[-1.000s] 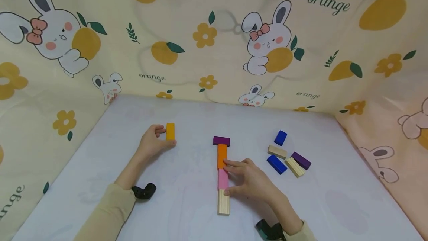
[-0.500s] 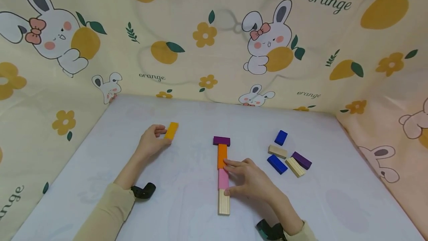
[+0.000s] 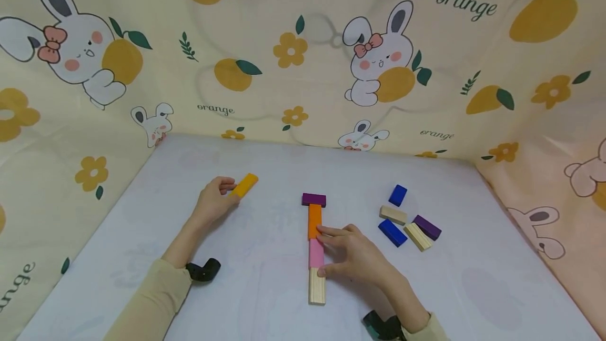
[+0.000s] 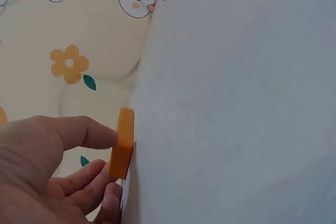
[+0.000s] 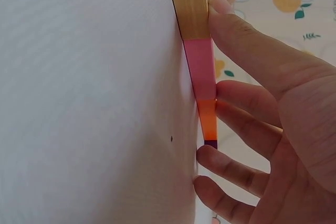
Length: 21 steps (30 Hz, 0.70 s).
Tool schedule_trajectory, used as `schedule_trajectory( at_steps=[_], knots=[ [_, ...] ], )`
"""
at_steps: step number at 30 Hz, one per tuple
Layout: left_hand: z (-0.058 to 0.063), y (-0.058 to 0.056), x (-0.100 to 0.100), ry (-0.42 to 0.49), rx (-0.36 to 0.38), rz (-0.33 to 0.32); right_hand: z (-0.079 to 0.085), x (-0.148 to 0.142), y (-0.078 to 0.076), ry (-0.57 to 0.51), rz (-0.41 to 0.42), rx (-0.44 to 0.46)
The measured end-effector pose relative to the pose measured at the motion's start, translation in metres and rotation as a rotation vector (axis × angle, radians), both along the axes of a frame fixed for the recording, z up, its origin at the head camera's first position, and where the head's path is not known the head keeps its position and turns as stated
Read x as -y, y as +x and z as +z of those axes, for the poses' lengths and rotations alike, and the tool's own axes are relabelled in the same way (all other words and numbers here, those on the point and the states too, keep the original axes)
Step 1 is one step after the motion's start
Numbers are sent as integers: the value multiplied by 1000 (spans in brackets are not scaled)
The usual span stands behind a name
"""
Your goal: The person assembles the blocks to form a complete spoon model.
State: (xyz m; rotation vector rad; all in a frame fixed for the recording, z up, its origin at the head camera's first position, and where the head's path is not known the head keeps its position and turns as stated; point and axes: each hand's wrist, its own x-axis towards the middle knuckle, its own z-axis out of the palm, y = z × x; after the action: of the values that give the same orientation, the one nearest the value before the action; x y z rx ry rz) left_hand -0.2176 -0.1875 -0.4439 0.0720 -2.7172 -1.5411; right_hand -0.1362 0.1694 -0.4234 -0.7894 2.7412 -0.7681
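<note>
A yellow block [image 3: 244, 186] lies slanted at the left, and my left hand [image 3: 218, 200] pinches its near end between thumb and fingers. In the left wrist view the thumb presses one side of that yellow block [image 4: 123, 145], with fingertips behind it. Down the middle runs a straight row: a natural wood block [image 3: 316, 287], a pink block [image 3: 315, 253], an orange block [image 3: 314, 220] and a purple block [image 3: 314, 200] set crosswise at the far end. My right hand [image 3: 352, 257] rests along the row's right side, its thumb at the wood block and its fingertips at the orange one.
To the right lies a loose group: two blue blocks [image 3: 392, 232], two natural wood blocks [image 3: 417, 237] and a purple block [image 3: 427, 227]. The white tabletop [image 3: 265, 288] meets a patterned cloth backdrop [image 3: 293, 88] behind and at both sides.
The yellow block has turned clockwise in my left hand, its far end swinging to the right. My right hand and the row have stayed in place.
</note>
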Motion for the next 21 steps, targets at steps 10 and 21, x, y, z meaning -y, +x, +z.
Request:
schedule_trajectory(
  at_steps=[10, 21],
  knots=[
    [-3, 3, 5, -3, 11, 22, -3, 0, 1, 9, 6, 8],
    [0, 0, 7, -9, 4, 19, -1, 0, -1, -10, 11, -7]
  ],
)
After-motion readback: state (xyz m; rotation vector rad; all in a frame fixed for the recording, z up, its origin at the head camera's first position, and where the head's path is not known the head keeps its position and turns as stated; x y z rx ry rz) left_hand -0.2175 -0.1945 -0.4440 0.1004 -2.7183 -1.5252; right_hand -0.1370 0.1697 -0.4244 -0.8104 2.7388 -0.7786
